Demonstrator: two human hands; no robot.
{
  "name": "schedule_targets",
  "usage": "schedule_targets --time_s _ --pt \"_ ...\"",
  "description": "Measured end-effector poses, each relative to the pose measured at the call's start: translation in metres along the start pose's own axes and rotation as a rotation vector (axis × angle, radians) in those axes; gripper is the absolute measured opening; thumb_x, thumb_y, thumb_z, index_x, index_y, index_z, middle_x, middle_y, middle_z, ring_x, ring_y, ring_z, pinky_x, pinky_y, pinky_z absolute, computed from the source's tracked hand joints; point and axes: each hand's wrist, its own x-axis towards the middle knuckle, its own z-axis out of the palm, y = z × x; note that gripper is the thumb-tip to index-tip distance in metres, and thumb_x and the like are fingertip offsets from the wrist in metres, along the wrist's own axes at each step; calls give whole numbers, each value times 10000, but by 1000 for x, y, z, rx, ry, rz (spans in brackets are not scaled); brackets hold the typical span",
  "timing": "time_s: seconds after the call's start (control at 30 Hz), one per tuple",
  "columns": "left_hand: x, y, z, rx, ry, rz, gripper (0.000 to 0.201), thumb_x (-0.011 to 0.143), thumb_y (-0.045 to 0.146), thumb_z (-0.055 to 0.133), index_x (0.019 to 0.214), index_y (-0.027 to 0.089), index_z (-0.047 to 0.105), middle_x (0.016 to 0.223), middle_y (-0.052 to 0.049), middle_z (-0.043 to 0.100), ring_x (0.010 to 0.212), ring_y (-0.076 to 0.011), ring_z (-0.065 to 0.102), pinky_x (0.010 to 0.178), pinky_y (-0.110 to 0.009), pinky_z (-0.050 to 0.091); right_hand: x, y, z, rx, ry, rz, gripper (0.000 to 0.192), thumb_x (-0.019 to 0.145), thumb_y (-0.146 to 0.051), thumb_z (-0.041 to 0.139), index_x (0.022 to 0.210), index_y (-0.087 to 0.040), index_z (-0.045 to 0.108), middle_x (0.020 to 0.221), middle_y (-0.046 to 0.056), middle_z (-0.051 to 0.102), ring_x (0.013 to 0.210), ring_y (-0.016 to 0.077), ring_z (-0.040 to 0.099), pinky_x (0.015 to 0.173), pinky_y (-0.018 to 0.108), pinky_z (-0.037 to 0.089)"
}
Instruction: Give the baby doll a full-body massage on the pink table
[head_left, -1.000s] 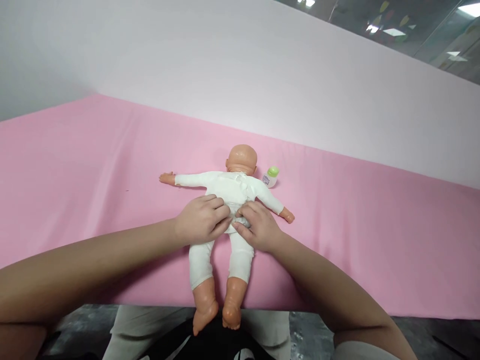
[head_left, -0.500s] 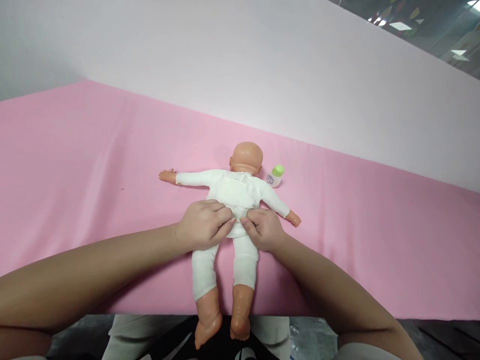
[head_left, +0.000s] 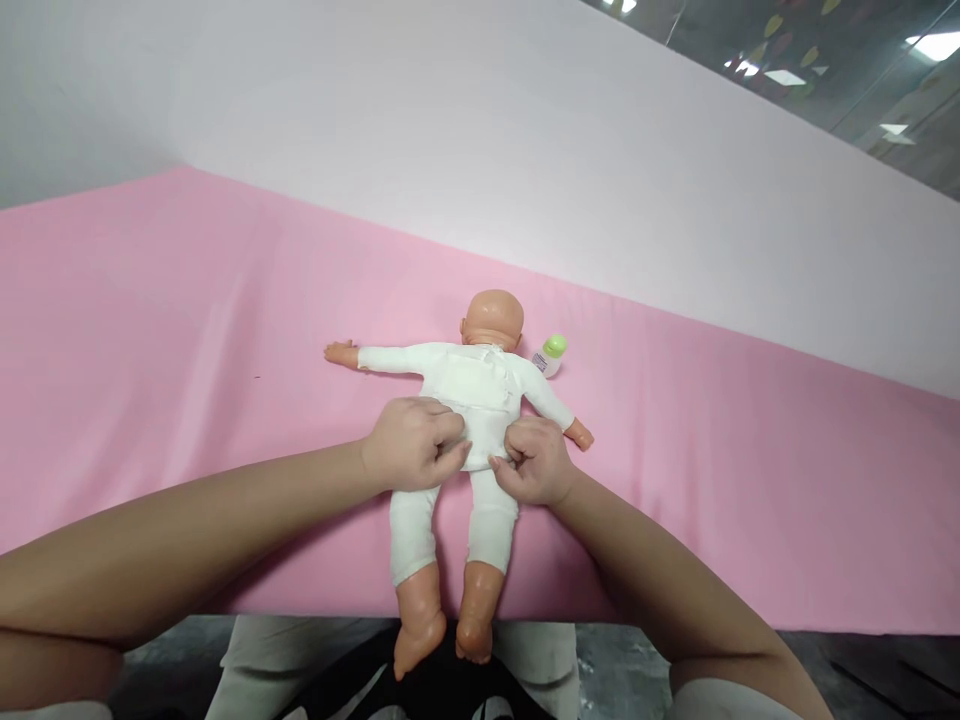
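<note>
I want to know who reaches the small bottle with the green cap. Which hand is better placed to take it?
Probably the right hand. It lies on the doll's hip on the same side as the bottle, which stands beside the doll's head. The left hand would have to cross over the doll.

We seem to be in a training or demonstration room inside an office-like building, not a home. Near us a pink sheet (head_left: 187,330) covers a broad flat surface, with a plain pale wall (head_left: 450,130) at its far edge and a doll (head_left: 469,400) and small bottle (head_left: 550,354) laid out on it. At far right, above the wall, we see glass (head_left: 825,70) reflecting ceiling light panels (head_left: 934,18).
</note>
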Motion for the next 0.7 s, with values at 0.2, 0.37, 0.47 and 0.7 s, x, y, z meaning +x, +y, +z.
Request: schedule_targets --time_s 0.2,0.37,0.47,0.7 --pt "0 0 -1 -6 67 14 309 923 362 585 687 231 437 602 8 543 574 -175 507 586 -339 346 9 -16 -2 -78 43 -36 427 841 -465 615 670 -271 276 544 -53 385 524 135 351 571 330 284" --pt "-2 -1 1 -5 40 20 341 983 344 546 675 223 463 575 14 552 556 -175 536 571 -338 333 17 -19 5 -93 -116 27 528 1041 -478 483 605 -246 294 507 -43 382 505 121 359 560 316 277" --pt "-3 -4 1 13 -34 1 402 1087 358 447 718 216 520 591 7 578 548 -176 553 557 -326 324 17 -15 9 -74 -141 71 555 1108 -520 370 630 -240 340 540 -35 431 513 119 372 562 309 276" --pt "-3 -9 0 2 -165 -63 424 1147 401 319 831 212 529 613 12 567 527 -182 542 547 -311 332 18 -12 7 -18 -246 176 526 1123 -560 331 705 -241 362 611 -25 507 554 132 445 573 306 258"
